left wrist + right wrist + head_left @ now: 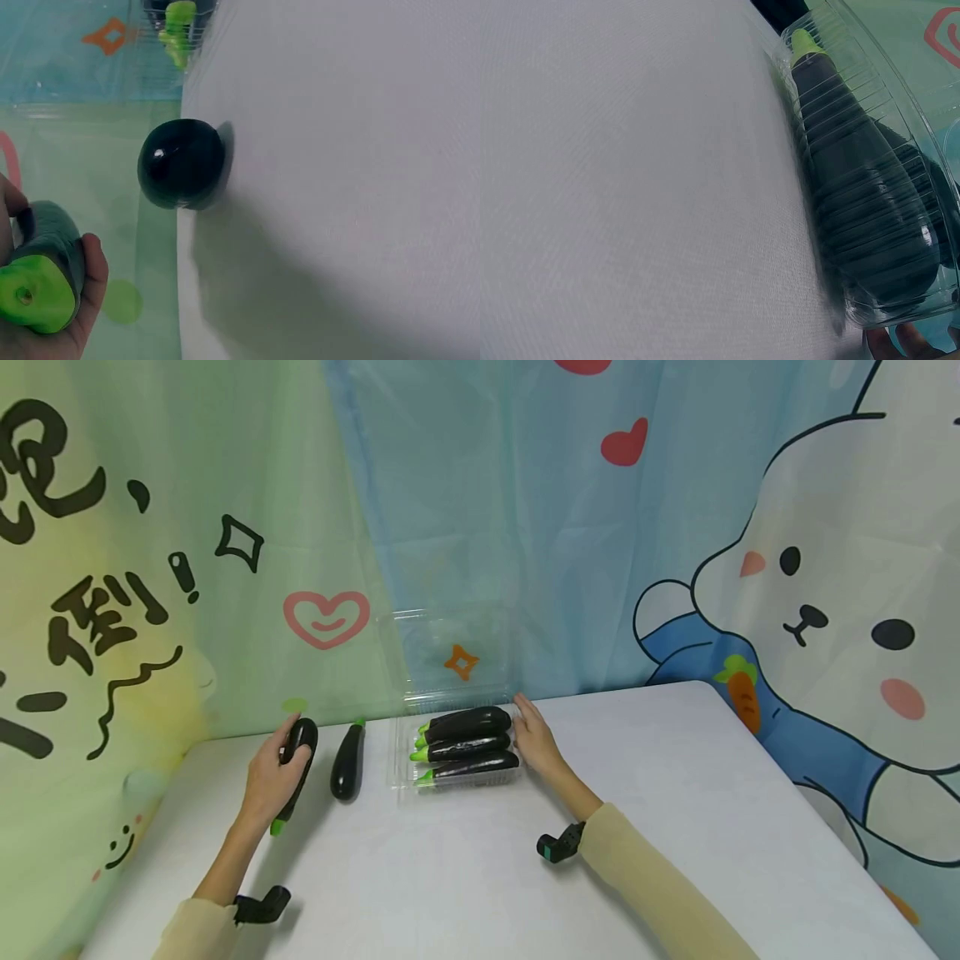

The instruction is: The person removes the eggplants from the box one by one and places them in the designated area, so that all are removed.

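Note:
My left hand (272, 777) grips a dark eggplant (301, 741) lifted off the table, its green stem end pointing down toward me. Just right of it, a second eggplant (346, 766) lies on the table; the left wrist view shows its rounded dark end (181, 163). A clear plastic clamshell box (459, 783) stands with its lid (457, 652) raised at the back. Several eggplants (471, 747) lie side by side inside, green stems to the left. My right hand (536, 737) touches the box's right side; in the right wrist view its fingertips (907, 341) show at the box's end.
A white table (450, 877) carries everything. Behind it hangs a printed curtain (525, 527) with hearts and a cartoon bear, close to the raised lid. Each wrist wears a black camera mount, one (262, 906) on the left and one (561, 843) on the right.

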Action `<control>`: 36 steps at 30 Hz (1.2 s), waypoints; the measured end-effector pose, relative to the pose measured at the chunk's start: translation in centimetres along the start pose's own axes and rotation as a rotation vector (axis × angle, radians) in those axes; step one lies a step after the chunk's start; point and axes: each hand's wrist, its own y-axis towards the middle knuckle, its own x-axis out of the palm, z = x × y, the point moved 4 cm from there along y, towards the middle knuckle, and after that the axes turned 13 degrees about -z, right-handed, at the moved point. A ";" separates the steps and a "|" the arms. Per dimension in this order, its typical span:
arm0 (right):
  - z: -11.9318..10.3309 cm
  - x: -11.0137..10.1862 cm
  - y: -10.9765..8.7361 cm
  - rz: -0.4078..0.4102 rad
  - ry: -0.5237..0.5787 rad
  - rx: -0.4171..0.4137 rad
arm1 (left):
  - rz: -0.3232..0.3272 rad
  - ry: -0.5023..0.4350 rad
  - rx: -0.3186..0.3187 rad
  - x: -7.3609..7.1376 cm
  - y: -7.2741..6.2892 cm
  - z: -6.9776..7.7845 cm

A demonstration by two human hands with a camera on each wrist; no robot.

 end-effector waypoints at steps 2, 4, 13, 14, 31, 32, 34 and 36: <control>0.0 0.0 0.1 0.001 -0.005 0.004 | -0.009 0.005 0.015 -0.1 -0.1 0.1; 0.0 0.0 0.1 -0.001 -0.006 0.003 | -0.020 0.010 0.030 -0.2 -0.2 0.1; 0.3 0.0 0.0 -0.005 -0.007 0.001 | -0.025 -0.123 0.084 -0.1 -0.3 -0.3; 0.3 0.1 0.0 -0.004 -0.005 0.001 | -0.023 -0.143 0.084 -0.1 -0.3 -0.4; 0.1 0.0 0.1 -0.003 -0.002 -0.001 | 0.191 -0.022 -0.010 -2.0 -0.9 -0.6; 0.2 0.0 0.1 -0.004 -0.001 0.000 | 0.204 -0.018 -0.021 -2.1 -1.0 -0.6; 0.2 0.0 0.1 -0.005 0.000 0.001 | 0.224 -0.012 -0.036 -2.2 -1.0 -0.6; 0.1 0.0 0.0 -0.006 0.008 0.001 | 0.241 -0.004 -0.048 -2.3 -1.1 -0.6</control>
